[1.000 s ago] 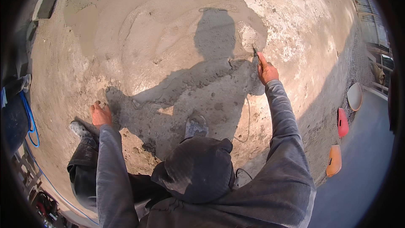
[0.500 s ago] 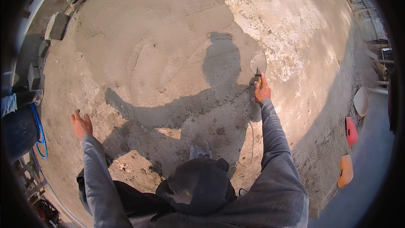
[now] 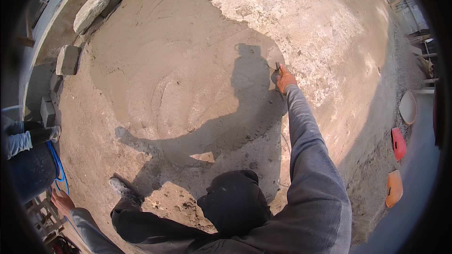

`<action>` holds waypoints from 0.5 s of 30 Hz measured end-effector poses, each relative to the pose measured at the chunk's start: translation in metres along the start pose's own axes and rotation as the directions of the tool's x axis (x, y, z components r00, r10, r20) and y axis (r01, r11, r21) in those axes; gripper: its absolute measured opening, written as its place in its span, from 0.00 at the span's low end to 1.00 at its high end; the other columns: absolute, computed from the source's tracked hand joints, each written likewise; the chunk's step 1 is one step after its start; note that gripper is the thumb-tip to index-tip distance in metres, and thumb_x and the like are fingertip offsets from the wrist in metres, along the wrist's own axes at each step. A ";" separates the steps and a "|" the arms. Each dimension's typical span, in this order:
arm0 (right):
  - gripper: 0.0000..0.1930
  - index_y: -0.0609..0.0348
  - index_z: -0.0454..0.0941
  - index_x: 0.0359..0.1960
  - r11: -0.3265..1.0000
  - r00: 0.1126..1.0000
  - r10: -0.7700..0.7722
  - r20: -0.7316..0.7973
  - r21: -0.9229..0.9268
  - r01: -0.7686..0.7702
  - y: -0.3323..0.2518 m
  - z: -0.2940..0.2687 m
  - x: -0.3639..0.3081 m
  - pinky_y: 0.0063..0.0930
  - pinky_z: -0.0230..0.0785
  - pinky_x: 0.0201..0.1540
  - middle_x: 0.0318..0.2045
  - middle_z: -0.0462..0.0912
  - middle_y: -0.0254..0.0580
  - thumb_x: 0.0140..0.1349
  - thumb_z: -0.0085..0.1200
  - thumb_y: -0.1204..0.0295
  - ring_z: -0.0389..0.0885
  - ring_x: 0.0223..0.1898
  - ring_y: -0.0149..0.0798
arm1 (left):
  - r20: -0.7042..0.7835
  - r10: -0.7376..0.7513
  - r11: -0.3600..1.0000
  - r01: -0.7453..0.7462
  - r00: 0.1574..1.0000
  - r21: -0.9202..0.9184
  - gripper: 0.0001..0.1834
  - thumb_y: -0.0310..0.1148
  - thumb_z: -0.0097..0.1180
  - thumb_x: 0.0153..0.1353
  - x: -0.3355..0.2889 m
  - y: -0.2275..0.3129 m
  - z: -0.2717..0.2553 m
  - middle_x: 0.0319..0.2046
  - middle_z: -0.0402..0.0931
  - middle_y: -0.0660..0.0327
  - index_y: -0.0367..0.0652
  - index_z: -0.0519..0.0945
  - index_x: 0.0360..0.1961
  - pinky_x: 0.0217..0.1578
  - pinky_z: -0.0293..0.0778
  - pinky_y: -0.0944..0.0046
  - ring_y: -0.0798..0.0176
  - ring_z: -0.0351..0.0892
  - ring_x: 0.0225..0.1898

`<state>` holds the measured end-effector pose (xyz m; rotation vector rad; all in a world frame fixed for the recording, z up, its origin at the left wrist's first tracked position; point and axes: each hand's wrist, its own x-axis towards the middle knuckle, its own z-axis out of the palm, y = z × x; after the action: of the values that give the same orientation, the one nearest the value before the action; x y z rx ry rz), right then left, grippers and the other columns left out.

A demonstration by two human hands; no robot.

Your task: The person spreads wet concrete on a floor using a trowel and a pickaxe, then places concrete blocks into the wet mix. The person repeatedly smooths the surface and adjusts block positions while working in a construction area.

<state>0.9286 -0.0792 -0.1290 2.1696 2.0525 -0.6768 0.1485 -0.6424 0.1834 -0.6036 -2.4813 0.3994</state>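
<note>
My right hand (image 3: pixel 286 80) is closed round the handle of a trowel (image 3: pixel 273 58), with the arm stretched far forward. The trowel's rounded blade lies on the right edge of a wide patch of wet grey mortar (image 3: pixel 136 73). Curved ridges and smear marks run across the mortar. Its right side borders pale, rough ground (image 3: pixel 320 42). Off to the lower left, my left hand (image 3: pixel 62 203) holds nothing; its fingers are apart, close to a blue hose (image 3: pixel 60 171). My shadow falls over the near part of the mortar.
Stone blocks (image 3: pixel 92 10) line a low wall at the far left. Another person's leg (image 3: pixel 44 135) stands beside a dark container (image 3: pixel 30 171). A pale basin (image 3: pixel 407 107), a red curved piece (image 3: pixel 399 144) and an orange one (image 3: pixel 394 188) lie along the right side.
My left hand has swung down and left, toward the blue hose. My right hand has slid the trowel slightly forward and left along the mortar's edge. My left shoe has come into view.
</note>
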 end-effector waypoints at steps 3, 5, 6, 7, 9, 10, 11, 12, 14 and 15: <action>0.35 0.40 0.45 0.72 0.833 0.967 0.253 -0.005 0.509 -0.215 0.003 0.024 -0.089 0.41 0.72 0.48 0.47 0.79 0.56 0.65 0.46 0.65 0.80 0.45 0.55 | 0.044 -0.159 0.975 0.150 0.986 0.164 0.25 0.43 0.51 0.62 -0.062 -0.093 -0.013 0.52 0.71 0.43 0.43 0.72 0.58 0.51 0.70 0.48 0.42 0.72 0.54; 0.35 0.39 0.42 0.72 0.464 0.870 0.461 0.173 0.789 -0.403 -0.045 0.025 -0.137 0.36 0.78 0.32 0.40 0.81 0.55 0.66 0.44 0.67 0.83 0.31 0.46 | 0.120 -0.309 0.936 0.280 0.943 0.213 0.23 0.38 0.52 0.60 -0.126 -0.139 -0.032 0.40 0.74 0.46 0.41 0.72 0.55 0.43 0.72 0.47 0.43 0.76 0.43; 0.35 0.40 0.42 0.72 0.382 0.852 0.489 0.187 0.832 -0.402 -0.071 0.035 -0.133 0.34 0.77 0.29 0.39 0.81 0.54 0.66 0.43 0.68 0.82 0.28 0.43 | 0.001 -0.270 0.928 0.260 0.963 0.266 0.27 0.49 0.60 0.51 -0.163 -0.190 -0.028 0.46 0.76 0.51 0.50 0.78 0.51 0.48 0.73 0.49 0.50 0.76 0.46; 0.35 0.41 0.41 0.72 0.342 0.834 0.529 0.157 0.860 -0.379 -0.092 0.036 -0.124 0.32 0.76 0.26 0.38 0.80 0.53 0.67 0.43 0.69 0.81 0.26 0.41 | 0.049 -0.395 0.886 0.367 0.917 0.283 0.24 0.47 0.59 0.52 -0.203 -0.191 -0.027 0.42 0.77 0.50 0.48 0.80 0.48 0.47 0.73 0.47 0.48 0.77 0.45; 0.35 0.43 0.41 0.72 0.320 0.828 0.537 0.160 0.870 -0.375 -0.139 0.040 -0.095 0.31 0.76 0.25 0.40 0.80 0.54 0.67 0.42 0.69 0.81 0.26 0.40 | 0.079 -0.452 0.860 0.410 0.889 0.306 0.23 0.46 0.59 0.53 -0.237 -0.209 -0.028 0.42 0.78 0.50 0.48 0.79 0.49 0.47 0.73 0.47 0.47 0.77 0.45; 0.35 0.45 0.40 0.72 0.353 0.845 0.509 0.164 0.856 -0.378 -0.166 0.036 -0.068 0.33 0.77 0.27 0.42 0.79 0.55 0.67 0.42 0.69 0.81 0.29 0.42 | 0.125 -0.504 0.827 0.435 0.855 0.357 0.24 0.47 0.60 0.53 -0.246 -0.208 -0.028 0.43 0.78 0.50 0.49 0.79 0.50 0.48 0.73 0.48 0.47 0.77 0.46; 0.35 0.46 0.40 0.72 0.370 0.868 0.473 0.150 0.861 -0.351 -0.192 0.039 -0.040 0.33 0.77 0.27 0.46 0.77 0.56 0.67 0.42 0.69 0.82 0.31 0.44 | 0.172 -0.554 0.793 0.453 0.815 0.408 0.24 0.48 0.60 0.54 -0.257 -0.206 -0.027 0.44 0.79 0.51 0.49 0.79 0.51 0.50 0.73 0.49 0.48 0.78 0.47; 0.34 0.46 0.40 0.72 0.388 0.889 0.436 0.137 0.863 -0.323 -0.216 0.046 -0.010 0.34 0.77 0.28 0.50 0.76 0.58 0.67 0.42 0.69 0.82 0.33 0.46 | 0.196 -0.568 0.783 0.452 0.799 0.427 0.24 0.47 0.60 0.54 -0.263 -0.201 -0.020 0.44 0.78 0.50 0.49 0.79 0.50 0.49 0.73 0.48 0.47 0.78 0.47; 0.34 0.47 0.41 0.72 0.513 0.911 0.411 0.008 0.824 -0.239 -0.253 0.082 0.061 0.38 0.76 0.39 0.55 0.72 0.60 0.67 0.42 0.68 0.81 0.40 0.51 | 0.244 -0.540 0.812 0.422 0.806 0.402 0.24 0.46 0.59 0.53 -0.246 -0.184 0.018 0.43 0.78 0.50 0.48 0.79 0.50 0.48 0.73 0.47 0.47 0.77 0.46; 0.34 0.47 0.41 0.72 0.542 0.913 0.406 -0.030 0.813 -0.214 -0.272 0.090 0.091 0.40 0.75 0.45 0.57 0.70 0.61 0.67 0.42 0.68 0.80 0.43 0.54 | 0.264 -0.508 0.834 0.393 0.820 0.387 0.24 0.46 0.59 0.53 -0.232 -0.176 0.037 0.42 0.77 0.49 0.48 0.79 0.50 0.47 0.73 0.47 0.46 0.77 0.45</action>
<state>0.6429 0.0009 -0.1783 3.0926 1.4468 -1.6180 0.2423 -0.9134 0.1206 0.2306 -2.7038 0.7473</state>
